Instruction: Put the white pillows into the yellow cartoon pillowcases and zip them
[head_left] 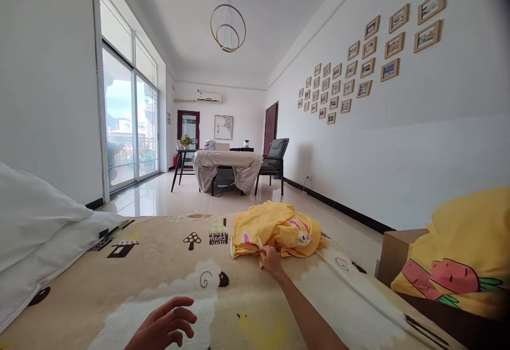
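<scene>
A crumpled yellow cloth (274,228) with a white rabbit and pink patches lies at the far edge of a bed covered by a beige patterned blanket (159,265). My right hand (271,261) pinches the near edge of this cloth, its fingers pressed together. Nearer to me and to the left, my left hand (165,324) hovers over the blanket with its fingers apart and nothing in them.
White bedding (35,222) is heaped at the left. On the right, a yellow pillow (466,254) with carrot prints rests on a wooden cabinet (398,249). Beyond the bed stand a covered table (227,160) and a black chair (274,161).
</scene>
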The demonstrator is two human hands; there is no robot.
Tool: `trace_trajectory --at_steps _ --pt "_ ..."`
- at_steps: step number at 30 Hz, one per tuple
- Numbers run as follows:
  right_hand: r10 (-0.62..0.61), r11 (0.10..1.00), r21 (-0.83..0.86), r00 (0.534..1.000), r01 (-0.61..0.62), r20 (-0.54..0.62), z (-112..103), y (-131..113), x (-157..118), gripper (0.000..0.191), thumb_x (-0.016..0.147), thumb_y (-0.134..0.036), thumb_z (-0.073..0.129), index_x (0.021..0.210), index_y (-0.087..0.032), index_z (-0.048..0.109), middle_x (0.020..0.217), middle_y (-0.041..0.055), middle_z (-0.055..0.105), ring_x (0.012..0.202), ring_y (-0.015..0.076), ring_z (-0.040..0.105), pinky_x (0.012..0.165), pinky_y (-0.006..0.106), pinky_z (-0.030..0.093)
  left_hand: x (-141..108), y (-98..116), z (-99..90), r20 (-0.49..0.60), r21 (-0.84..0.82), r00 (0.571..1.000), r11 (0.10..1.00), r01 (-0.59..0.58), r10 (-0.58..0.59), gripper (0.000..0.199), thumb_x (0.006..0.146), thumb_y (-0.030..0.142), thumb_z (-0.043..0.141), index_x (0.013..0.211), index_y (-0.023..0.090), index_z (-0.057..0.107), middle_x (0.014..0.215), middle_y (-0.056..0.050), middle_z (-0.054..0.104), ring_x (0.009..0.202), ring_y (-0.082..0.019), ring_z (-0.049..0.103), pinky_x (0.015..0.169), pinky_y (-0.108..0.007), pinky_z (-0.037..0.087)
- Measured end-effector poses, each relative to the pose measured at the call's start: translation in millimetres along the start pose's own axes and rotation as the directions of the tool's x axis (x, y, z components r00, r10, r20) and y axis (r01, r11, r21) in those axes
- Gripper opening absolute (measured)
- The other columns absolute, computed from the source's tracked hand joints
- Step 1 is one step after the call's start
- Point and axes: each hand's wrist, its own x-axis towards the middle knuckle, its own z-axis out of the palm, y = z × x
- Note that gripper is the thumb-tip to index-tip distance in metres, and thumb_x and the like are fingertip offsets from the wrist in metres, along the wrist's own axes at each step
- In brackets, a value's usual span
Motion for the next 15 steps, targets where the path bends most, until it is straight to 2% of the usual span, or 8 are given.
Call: trace_trajectory --at_steps 6,9,11,13,15 --pt "-0.138 0.938 0.307 0.985 0.162 -0.099 -33.4 -33.5 -1.4 0.038 0.088 -0.032 0.041 0.112 -0.015 0.065 0.123 0.0120 0.061 0.118 0.0253 0.053 0.102 0.041 0.041 -1.9 3.1 8.4 0.066 -0.012 0.998 1.000 -0.006 0.007 0.040 0.070 0.048 0.073 0.096 0.018 0.072 0.086 -0.010 0.069 0.076 -0.022 0.063 0.064 -0.028 0.041" --pt "-0.207 0.882 0.401 0.969 0.246 -0.137 -48.0 -62.2 -24.6 0.045 0.085 -0.036 0.043 0.122 -0.018 0.061 0.132 0.0104 0.056 0.123 0.0245 0.050 0.103 0.042 0.040 -2.8 4.2 14.0 0.089 0.025 0.995 0.999 -0.043 0.040 0.041 0.072 0.049 0.071 0.098 0.017 0.070 0.088 -0.011 0.069 0.077 -0.022 0.063 0.064 -0.028 0.042" --pt "-0.290 0.816 0.483 0.948 0.318 -0.134 -53.6 -85.8 -54.1 0.045 0.085 -0.039 0.046 0.124 -0.021 0.060 0.134 0.0086 0.055 0.127 0.0241 0.046 0.104 0.043 0.038 -2.8 2.9 20.3 0.082 0.101 0.994 0.991 -0.082 0.074 0.045 0.073 0.050 0.070 0.104 0.018 0.067 0.091 -0.011 0.068 0.079 -0.022 0.063 0.062 -0.027 0.041" --pt "-0.435 0.703 0.585 0.895 0.405 -0.096 -51.8 -110.7 -92.0 0.043 0.086 -0.040 0.050 0.124 -0.024 0.060 0.133 0.0074 0.056 0.128 0.0241 0.045 0.106 0.046 0.035 -2.9 -2.0 28.0 0.037 0.213 0.990 0.967 -0.139 0.135 0.056 0.070 0.050 0.072 0.117 0.022 0.061 0.104 -0.013 0.066 0.083 -0.023 0.062 0.062 -0.028 0.043" --pt "-0.612 0.610 0.616 0.790 0.499 -0.033 -38.7 -132.4 -131.1 0.042 0.087 -0.043 0.053 0.126 -0.028 0.059 0.131 0.0063 0.058 0.124 0.0229 0.049 0.106 0.045 0.036 -3.7 -11.2 35.4 0.002 0.335 0.978 0.922 -0.196 0.207 0.067 0.066 0.046 0.076 0.126 0.025 0.055 0.121 -0.014 0.060 0.092 -0.026 0.060 0.068 -0.031 0.047"
